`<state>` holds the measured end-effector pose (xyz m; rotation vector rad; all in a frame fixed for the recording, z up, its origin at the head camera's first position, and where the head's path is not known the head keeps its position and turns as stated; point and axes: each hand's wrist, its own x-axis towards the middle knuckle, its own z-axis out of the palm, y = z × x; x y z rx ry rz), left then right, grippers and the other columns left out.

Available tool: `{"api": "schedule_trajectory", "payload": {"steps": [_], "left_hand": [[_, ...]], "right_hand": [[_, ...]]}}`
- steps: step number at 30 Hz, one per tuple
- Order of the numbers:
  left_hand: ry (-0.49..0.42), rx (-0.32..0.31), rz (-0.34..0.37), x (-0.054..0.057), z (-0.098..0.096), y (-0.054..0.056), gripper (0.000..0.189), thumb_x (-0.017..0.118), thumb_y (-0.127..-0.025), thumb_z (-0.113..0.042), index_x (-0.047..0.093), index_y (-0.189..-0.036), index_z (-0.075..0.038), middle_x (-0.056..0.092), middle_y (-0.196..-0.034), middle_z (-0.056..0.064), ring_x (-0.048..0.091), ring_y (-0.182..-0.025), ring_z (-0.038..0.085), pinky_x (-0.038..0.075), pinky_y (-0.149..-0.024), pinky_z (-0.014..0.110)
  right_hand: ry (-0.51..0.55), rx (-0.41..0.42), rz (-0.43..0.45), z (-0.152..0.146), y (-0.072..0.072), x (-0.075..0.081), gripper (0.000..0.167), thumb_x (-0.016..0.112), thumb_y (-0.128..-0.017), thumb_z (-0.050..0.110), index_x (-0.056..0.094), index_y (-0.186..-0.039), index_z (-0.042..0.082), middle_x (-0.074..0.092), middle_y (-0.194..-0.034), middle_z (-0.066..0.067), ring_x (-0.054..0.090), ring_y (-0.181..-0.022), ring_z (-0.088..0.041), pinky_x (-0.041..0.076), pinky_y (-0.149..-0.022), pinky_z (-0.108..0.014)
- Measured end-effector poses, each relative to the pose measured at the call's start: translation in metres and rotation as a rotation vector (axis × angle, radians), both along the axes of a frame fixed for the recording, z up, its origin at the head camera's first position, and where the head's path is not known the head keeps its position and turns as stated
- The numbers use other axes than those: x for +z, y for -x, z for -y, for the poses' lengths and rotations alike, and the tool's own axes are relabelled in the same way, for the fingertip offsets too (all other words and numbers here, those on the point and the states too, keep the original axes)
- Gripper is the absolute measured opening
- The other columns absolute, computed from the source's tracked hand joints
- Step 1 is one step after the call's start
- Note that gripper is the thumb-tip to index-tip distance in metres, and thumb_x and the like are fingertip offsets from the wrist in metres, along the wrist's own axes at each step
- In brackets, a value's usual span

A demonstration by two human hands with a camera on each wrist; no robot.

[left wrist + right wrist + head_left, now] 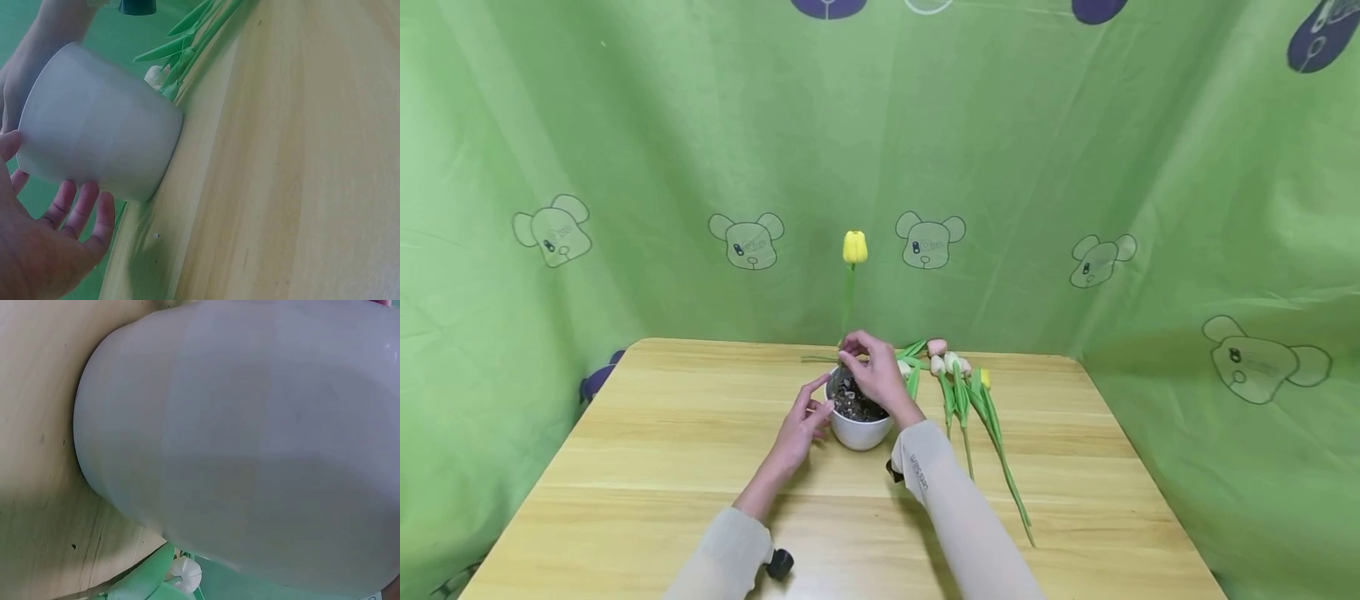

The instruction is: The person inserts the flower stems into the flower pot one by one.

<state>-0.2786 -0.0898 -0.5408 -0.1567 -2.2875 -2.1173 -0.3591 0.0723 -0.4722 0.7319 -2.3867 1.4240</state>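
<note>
A white flower pot (860,435) filled with dark soil (853,403) stands upright on the table. My left hand (801,429) holds the pot's left side, thumb and finger at the rim; in the left wrist view its other fingertips (87,194) lie against the pot's outer wall. Above the soil, at the back left of the rim, my right hand (874,371) pinches the stem of a yellow tulip (854,247). That tulip stands nearly upright, its bloom high over the pot. The stem's lower end is hidden behind the fingers. In the right wrist view the pot (219,437) fills most of the picture.
Several loose tulips lie right of the pot on the wooden table (662,442), among them a pink bloom (937,347), white ones (952,362) and another yellow one (986,379). One long stem (1018,504) reaches toward the front. A green curtain (820,125) surrounds the table.
</note>
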Motion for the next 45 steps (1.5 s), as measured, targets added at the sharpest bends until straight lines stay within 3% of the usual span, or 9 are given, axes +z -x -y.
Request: {"api": "schedule_trajectory", "payload": {"steps": [6, 21, 28, 37, 45], "left_hand": [[0.016, 0.005, -0.010, -0.001, 0.000, 0.001, 0.053, 0.056, -0.105, -0.032, 0.043, -0.156, -0.026, 0.058, -0.105, 0.020, 0.062, -0.096, 0.039, 0.059, -0.083, 0.057], [0.015, 0.016, 0.008, 0.003, 0.002, 0.000, 0.052, 0.057, -0.105, -0.034, 0.045, -0.155, -0.028, 0.058, -0.106, 0.019, 0.063, -0.097, 0.040, 0.059, -0.085, 0.056], [0.004, 0.018, 0.018, 0.001, 0.001, 0.000, 0.052, 0.057, -0.104, -0.034, 0.045, -0.154, -0.030, 0.058, -0.106, 0.020, 0.063, -0.098, 0.041, 0.059, -0.086, 0.057], [-0.018, 0.015, 0.020, 0.001, -0.002, -0.001, 0.054, 0.058, -0.105, -0.030, 0.043, -0.157, -0.026, 0.058, -0.108, 0.022, 0.062, -0.099, 0.044, 0.057, -0.087, 0.062], [0.004, 0.007, 0.018, 0.000, 0.000, 0.000, 0.052, 0.057, -0.105, -0.034, 0.044, -0.156, -0.029, 0.058, -0.107, 0.020, 0.062, -0.098, 0.041, 0.058, -0.087, 0.058]], "right_hand": [[-0.045, 0.023, 0.000, 0.002, 0.001, -0.001, 0.011, 0.071, -0.097, 0.008, 0.069, -0.107, 0.005, 0.073, -0.098, -0.010, 0.072, -0.094, -0.025, 0.063, -0.085, -0.032], [-0.124, -0.039, 0.025, 0.013, 0.007, -0.002, 0.014, 0.072, -0.096, 0.010, 0.070, -0.109, 0.006, 0.074, -0.100, -0.009, 0.071, -0.094, -0.023, 0.062, -0.090, -0.036], [-0.127, -0.096, 0.037, 0.009, 0.011, -0.003, 0.013, 0.073, -0.095, 0.008, 0.071, -0.106, 0.003, 0.075, -0.098, -0.012, 0.072, -0.092, -0.026, 0.062, -0.090, -0.038], [-0.136, -0.104, 0.060, 0.008, 0.012, -0.003, 0.014, 0.074, -0.095, 0.009, 0.071, -0.108, 0.004, 0.075, -0.100, -0.012, 0.072, -0.092, -0.024, 0.063, -0.088, -0.033], [-0.116, -0.113, 0.084, 0.009, 0.014, -0.007, 0.017, 0.073, -0.095, 0.010, 0.072, -0.110, 0.003, 0.076, -0.101, -0.012, 0.073, -0.093, -0.024, 0.063, -0.089, -0.034]]}}
